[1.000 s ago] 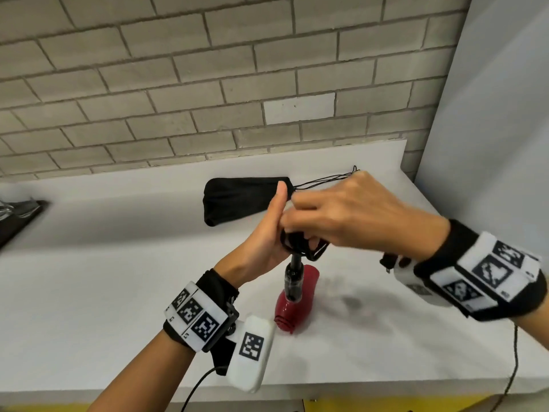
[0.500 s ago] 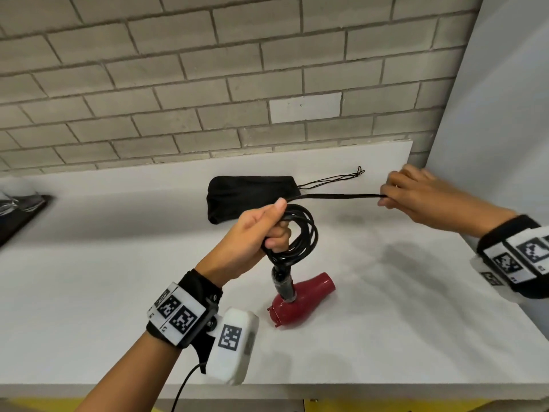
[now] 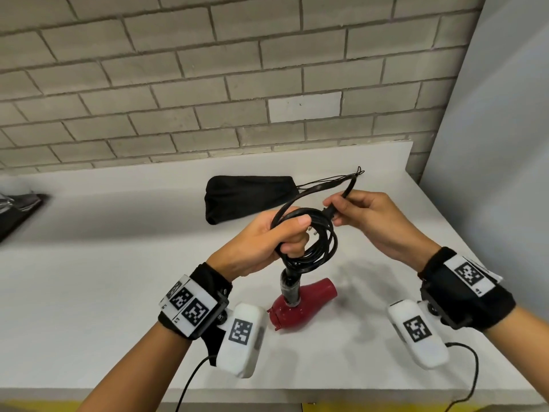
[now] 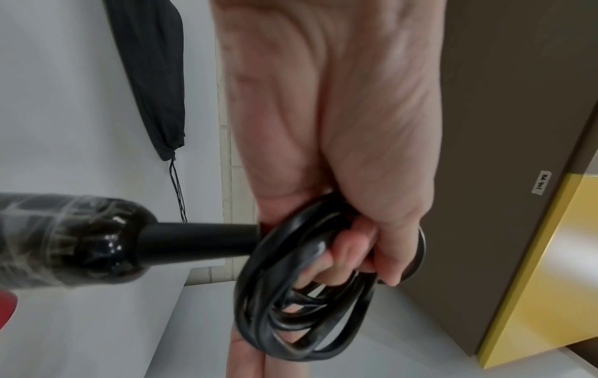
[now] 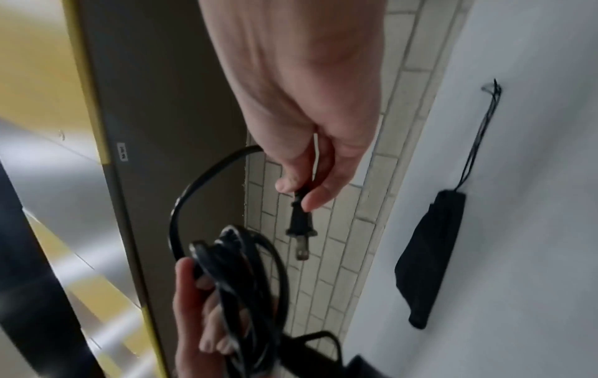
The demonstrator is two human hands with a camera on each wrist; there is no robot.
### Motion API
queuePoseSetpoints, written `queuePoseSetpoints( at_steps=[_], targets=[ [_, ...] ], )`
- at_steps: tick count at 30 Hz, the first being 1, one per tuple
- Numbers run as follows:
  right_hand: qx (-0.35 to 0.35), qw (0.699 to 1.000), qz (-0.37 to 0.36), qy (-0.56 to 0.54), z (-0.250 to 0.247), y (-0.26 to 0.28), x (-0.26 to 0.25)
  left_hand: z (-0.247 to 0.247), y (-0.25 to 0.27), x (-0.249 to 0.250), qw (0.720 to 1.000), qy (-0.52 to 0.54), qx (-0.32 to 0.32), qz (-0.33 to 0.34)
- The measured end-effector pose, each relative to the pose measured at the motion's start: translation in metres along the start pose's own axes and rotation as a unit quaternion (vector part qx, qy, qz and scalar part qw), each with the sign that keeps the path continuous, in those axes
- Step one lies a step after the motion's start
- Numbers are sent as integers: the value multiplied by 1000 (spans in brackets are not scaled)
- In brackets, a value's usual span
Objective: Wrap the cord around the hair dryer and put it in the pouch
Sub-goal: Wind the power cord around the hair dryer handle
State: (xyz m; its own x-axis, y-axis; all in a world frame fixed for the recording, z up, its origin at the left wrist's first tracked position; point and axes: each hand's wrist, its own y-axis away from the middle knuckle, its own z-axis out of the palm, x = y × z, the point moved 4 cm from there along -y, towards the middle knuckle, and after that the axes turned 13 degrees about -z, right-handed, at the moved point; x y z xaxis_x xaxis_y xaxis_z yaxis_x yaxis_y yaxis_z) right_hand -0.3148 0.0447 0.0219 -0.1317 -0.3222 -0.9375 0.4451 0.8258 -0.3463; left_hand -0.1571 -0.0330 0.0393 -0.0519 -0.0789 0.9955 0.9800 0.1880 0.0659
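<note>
A red hair dryer (image 3: 300,304) hangs head-down just over the white counter, its black handle (image 4: 80,237) pointing up. My left hand (image 3: 267,242) grips the black cord (image 3: 315,242), coiled in several loops (image 4: 301,301) at the top of the handle. My right hand (image 3: 365,218) pinches the cord's end just behind the plug (image 5: 301,225), close to the right of the coil, with a free loop arching above. The black drawstring pouch (image 3: 246,197) lies flat on the counter behind my hands, its strings (image 3: 329,181) trailing right.
The white counter (image 3: 104,278) runs back to a brick wall (image 3: 208,84). A grey panel (image 3: 490,144) closes the right side. A dark object (image 3: 17,209) sits at the far left edge. The counter's front edge (image 3: 297,396) is near my wrists.
My right hand, which had drawn the cord out taut to the right, has come back left toward the coil with the plug end. The left hand still holds the coil.
</note>
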Motion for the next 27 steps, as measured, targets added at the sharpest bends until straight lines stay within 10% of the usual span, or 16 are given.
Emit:
queuePoseSetpoints(
  at_steps=[11,27],
  targets=[
    [-48,978,71,-191,16,-4,17,-11,-1,0,997,-43,60,-4],
    [-101,976,81,-172,40,-13,24,-24,-4,5,945,-231,227,46]
  ],
)
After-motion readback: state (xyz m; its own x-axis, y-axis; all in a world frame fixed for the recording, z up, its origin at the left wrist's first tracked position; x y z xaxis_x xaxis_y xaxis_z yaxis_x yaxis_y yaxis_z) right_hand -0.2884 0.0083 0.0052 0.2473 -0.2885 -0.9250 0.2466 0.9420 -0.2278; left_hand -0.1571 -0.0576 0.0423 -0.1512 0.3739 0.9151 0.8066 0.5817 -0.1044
